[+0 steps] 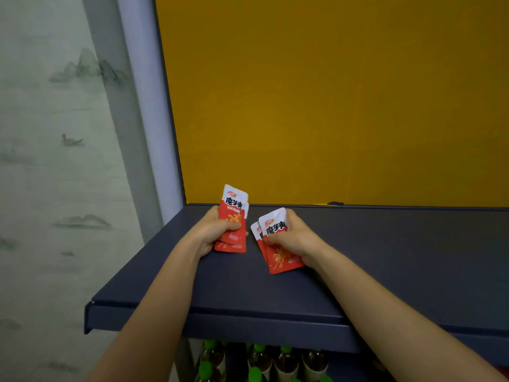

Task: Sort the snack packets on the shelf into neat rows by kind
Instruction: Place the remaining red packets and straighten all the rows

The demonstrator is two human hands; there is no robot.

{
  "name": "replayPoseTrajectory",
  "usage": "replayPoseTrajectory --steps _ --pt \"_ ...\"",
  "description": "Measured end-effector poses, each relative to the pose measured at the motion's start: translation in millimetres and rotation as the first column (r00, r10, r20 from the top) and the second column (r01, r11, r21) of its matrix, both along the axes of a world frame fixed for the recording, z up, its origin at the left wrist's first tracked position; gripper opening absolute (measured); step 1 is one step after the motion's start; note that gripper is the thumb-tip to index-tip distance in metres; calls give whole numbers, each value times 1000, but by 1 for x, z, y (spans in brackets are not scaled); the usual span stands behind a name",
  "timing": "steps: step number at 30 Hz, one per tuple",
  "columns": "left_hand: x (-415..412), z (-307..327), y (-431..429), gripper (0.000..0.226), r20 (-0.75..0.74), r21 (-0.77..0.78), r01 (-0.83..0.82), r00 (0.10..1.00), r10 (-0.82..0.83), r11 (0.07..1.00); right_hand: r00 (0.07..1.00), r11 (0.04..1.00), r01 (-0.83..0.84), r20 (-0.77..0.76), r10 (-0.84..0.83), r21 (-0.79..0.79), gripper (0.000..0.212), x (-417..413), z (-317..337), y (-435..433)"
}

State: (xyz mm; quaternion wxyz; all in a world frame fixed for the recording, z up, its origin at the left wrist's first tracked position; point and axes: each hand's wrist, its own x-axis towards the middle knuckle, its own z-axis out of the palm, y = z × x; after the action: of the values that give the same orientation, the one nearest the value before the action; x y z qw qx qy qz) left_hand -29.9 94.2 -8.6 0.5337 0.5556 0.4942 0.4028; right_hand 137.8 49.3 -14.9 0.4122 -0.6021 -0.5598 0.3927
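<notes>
Packets (233, 216) partly behind hands (212, 232)

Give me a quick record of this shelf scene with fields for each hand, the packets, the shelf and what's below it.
left hand: grips a small stack of red packets, upright
right hand: grips another stack of red packets, tilted
packet kind: same red and white design in both stacks
shelf: dark blue, yellow back panel
below: green-capped bottles

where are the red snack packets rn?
Head view: all in the hands over the dark shelf, near its left end by the yellow back panel. Left hand grips one bunch, right hand another.
</notes>
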Motion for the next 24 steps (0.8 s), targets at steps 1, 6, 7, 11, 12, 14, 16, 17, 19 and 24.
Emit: replayPoseTrajectory --steps 1,6,7,11,12,14,16,17,19,24 --pt "1 2 -3 45 13 1 4 1000 -4 1000 1000 1000 6 -23 -5 12 42 4 1 -3" --pt "21 21 -31 40 196 74 -51 980 36 996 938 989 92 -342 -48 113 32 33 19 -38" --pt "29 26 -39 38 232 90 -53 972 31 995 901 986 123 -430 -64 109 31 43 22 -50" --pt "78 39 -74 40 272 108 37 960 -65 993 787 961 255 -600 -145 103 32 104 29 -108" --pt "94 41 -83 44 274 116 79 956 -109 990 759 946 304 -628 -170 111 36 122 29 -126" --pt "131 43 -104 46 286 133 170 937 -202 976 711 901 413 -665 -228 132 40 157 28 -163" --pt "171 44 -129 43 296 135 261 910 -290 956 679 848 509 -673 -293 144 44 193 24 -204" --pt "191 44 -143 42 291 136 310 895 -337 941 662 822 550 -676 -324 145 46 210 22 -226" --pt "232 38 -170 42 264 147 413 859 -438 899 618 761 634 -683 -389 139 48 246 14 -273" --pt "333 13 -244 41 214 109 623 746 -630 775 490 575 810 -667 -561 112 51 326 -15 -401"
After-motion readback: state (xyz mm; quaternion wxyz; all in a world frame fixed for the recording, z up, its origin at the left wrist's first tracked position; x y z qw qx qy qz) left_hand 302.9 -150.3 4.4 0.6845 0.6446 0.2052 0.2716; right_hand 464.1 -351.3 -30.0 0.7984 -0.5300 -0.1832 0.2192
